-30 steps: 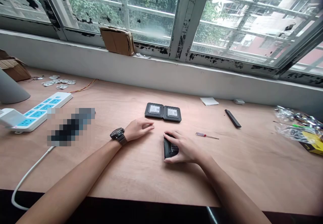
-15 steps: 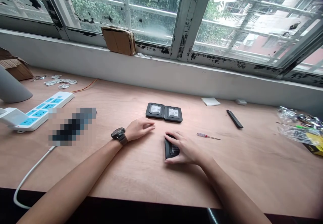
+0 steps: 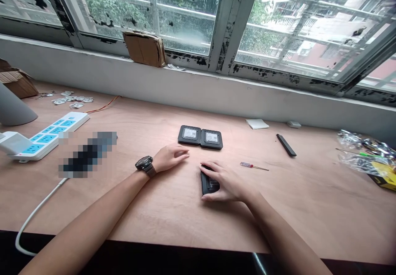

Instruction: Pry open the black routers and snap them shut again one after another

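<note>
The right hand (image 3: 225,182) is lying over the black device (image 3: 206,184), with the fingers curling across its top and the thumb pressing its near edge, clasping it flat against the table (image 3: 309,209). The left hand (image 3: 169,157) is resting palm down just left of the black device, fingers loosely together and holding nothing, with a wristwatch (image 3: 144,164) sitting on its wrist. Just beyond the black device, two matching units (image 3: 200,137) are lying side by side, touching. A small screwdriver (image 3: 253,167) is lying to the right of the black device, and a black bar (image 3: 286,145) farther right. A white power strip (image 3: 46,136) is sitting well left of it.
</note>
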`<state>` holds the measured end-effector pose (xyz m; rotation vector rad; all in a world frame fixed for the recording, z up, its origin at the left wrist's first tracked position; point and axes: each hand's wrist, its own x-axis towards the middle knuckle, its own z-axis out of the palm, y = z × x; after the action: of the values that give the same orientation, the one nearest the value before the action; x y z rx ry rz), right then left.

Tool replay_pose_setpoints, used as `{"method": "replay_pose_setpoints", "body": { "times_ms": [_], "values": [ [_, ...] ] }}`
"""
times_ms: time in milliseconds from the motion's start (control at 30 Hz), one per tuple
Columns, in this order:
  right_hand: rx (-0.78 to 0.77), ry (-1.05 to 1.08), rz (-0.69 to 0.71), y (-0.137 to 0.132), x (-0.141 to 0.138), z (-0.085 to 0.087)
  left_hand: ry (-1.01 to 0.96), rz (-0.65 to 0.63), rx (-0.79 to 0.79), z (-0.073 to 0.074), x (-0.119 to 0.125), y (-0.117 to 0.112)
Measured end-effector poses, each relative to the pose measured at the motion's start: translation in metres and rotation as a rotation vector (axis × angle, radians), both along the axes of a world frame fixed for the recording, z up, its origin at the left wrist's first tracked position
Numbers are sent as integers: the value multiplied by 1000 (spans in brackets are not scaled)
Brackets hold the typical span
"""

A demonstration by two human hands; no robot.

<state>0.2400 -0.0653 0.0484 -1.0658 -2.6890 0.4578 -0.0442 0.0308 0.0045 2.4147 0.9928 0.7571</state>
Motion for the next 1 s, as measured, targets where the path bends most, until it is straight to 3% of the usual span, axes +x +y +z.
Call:
{"method": "replay_pose_setpoints", "body": {
  "times_ms": [333, 567, 667, 733, 867, 1000],
  "values": [
    [-56, 14, -1, 1, 1, -9, -2, -6, -3, 1, 1, -1],
    [123, 100, -36, 0, 37, -13, 30, -1, 74, 4, 2, -3],
    [198, 75, -97, -12, 59, -20, 43, -57, 174, 8, 15, -23],
    [199, 40, -137, -20, 68, -27, 70, -166, 297, 9, 30, -44],
    [191, 28, -157, -29, 65, -40, 136, -383, 605, 1, 60, -91],
    [185, 27, -112, -27, 56, -43, 203, -410, 815, -9, 70, -113]
  ]
}}
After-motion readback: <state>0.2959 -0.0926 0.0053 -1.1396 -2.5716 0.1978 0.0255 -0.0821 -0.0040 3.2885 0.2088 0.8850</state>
